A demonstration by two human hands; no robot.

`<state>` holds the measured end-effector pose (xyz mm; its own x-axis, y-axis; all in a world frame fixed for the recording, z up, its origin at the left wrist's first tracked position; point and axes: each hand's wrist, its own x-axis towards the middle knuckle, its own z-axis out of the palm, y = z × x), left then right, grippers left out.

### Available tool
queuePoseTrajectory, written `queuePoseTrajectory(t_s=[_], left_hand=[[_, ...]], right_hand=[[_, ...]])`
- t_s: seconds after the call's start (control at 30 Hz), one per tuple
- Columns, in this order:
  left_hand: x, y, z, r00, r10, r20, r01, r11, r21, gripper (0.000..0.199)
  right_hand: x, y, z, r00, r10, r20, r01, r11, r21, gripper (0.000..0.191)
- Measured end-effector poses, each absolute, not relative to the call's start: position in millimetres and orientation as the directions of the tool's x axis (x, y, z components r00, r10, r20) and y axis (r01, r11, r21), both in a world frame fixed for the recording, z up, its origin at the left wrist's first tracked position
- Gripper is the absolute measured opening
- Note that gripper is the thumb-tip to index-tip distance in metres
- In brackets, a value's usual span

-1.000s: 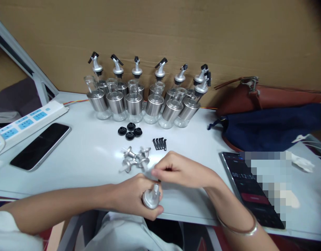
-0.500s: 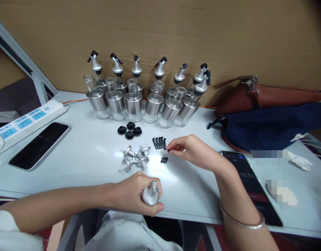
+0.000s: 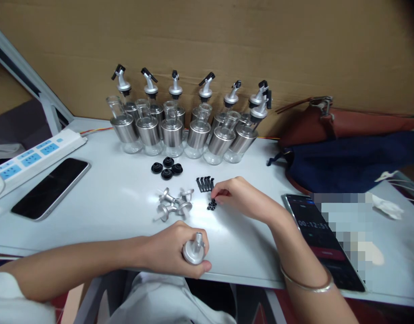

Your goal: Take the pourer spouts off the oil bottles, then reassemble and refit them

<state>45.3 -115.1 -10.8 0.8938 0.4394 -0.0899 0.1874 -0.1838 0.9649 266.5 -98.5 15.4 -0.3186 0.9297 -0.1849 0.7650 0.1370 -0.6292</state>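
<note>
My left hand (image 3: 178,249) is closed around a silver pourer spout (image 3: 194,250), its nozzle pointing up, near the table's front edge. My right hand (image 3: 236,195) pinches a small black cap (image 3: 213,200) between thumb and fingertips, just above a little cluster of similar black caps (image 3: 211,206). Close behind those fingers lies a row of several black levers (image 3: 205,184). More silver pourer spouts (image 3: 173,204) lie in a loose group left of the caps. Several black rubber stoppers (image 3: 167,168) sit behind them.
Glass bottles with steel bands (image 3: 173,135) stand in rows at the back, some topped with pourers (image 3: 206,87). At left are a phone (image 3: 51,189) and a power strip (image 3: 31,159). Another phone (image 3: 321,243) and a brown-and-blue bag (image 3: 348,155) are at right.
My right hand has shifted slightly left and down, bringing its pinched fingertips from beside the levers to the black caps. My left hand stays in place around the pourer spout.
</note>
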Motion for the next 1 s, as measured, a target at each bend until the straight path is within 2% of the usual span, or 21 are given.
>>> queuePoseTrajectory(t_s=[0.13,0.23,0.3,0.37,0.47,0.53,0.6,0.67,0.77,0.87,0.93,1.0], left_hand=[[46.7,-115.0,-6.3,0.875,0.463,-0.142,0.232,-0.143,0.962,0.012],[46.5,-111.0,1.2,0.875,0.453,-0.169,0.23,-0.082,0.97,0.011],[44.8,-106.8,4.6,0.892,0.397,-0.216,0.232,0.008,0.973,0.017],[42.6,-102.6,5.6,0.911,0.294,-0.289,0.256,0.146,0.955,0.028],[40.2,-98.0,6.6,0.928,0.098,-0.36,0.309,0.34,0.888,0.036],[39.7,-95.7,10.7,0.93,0.047,-0.364,0.316,0.399,0.861,0.044],[39.7,-93.4,17.1,0.928,0.128,-0.35,0.275,0.397,0.875,0.052],[39.5,-91.0,22.6,0.91,0.272,-0.313,0.22,0.325,0.92,0.053],[38.6,-87.9,23.2,0.849,0.472,-0.237,0.209,0.113,0.971,0.063],[37.8,-84.8,18.1,0.766,0.622,-0.163,0.259,-0.067,0.964,0.07],[37.5,-82.8,16.1,0.719,0.683,-0.129,0.286,-0.122,0.95,0.071],[37.2,-81.2,16.7,0.68,0.725,-0.109,0.305,-0.145,0.941,0.067]], right_hand=[[266.3,-98.8,21.6,-0.325,0.923,-0.205,0.747,0.118,-0.654,0.02],[261.7,-102.1,31.8,-0.286,0.951,-0.117,0.71,0.128,-0.692,0.02],[253.6,-106.8,38.5,-0.357,0.931,-0.077,0.593,0.162,-0.789,0.027],[243.6,-112.6,43.7,-0.509,0.859,-0.057,0.439,0.202,-0.875,0.031],[233.6,-119.9,49.2,-0.684,0.728,-0.042,0.325,0.253,-0.911,0.031],[233.5,-122.3,51.9,-0.712,0.7,-0.051,0.337,0.277,-0.9,0.032],[237.1,-123.2,54.1,-0.687,0.725,-0.045,0.375,0.301,-0.877,0.034],[240.7,-123.7,55.5,-0.65,0.76,-0.03,0.405,0.313,-0.859,0.035],[239.2,-125.8,56.1,-0.61,0.792,-0.017,0.437,0.318,-0.841,0.03],[228.8,-128.9,53.1,-0.554,0.832,0.022,0.525,0.371,-0.766,0.022],[220.4,-130.0,48.0,-0.528,0.844,0.09,0.57,0.431,-0.7,0.02],[213.2,-129.7,40.7,-0.509,0.824,0.248,0.606,0.547,-0.577,0.021]])
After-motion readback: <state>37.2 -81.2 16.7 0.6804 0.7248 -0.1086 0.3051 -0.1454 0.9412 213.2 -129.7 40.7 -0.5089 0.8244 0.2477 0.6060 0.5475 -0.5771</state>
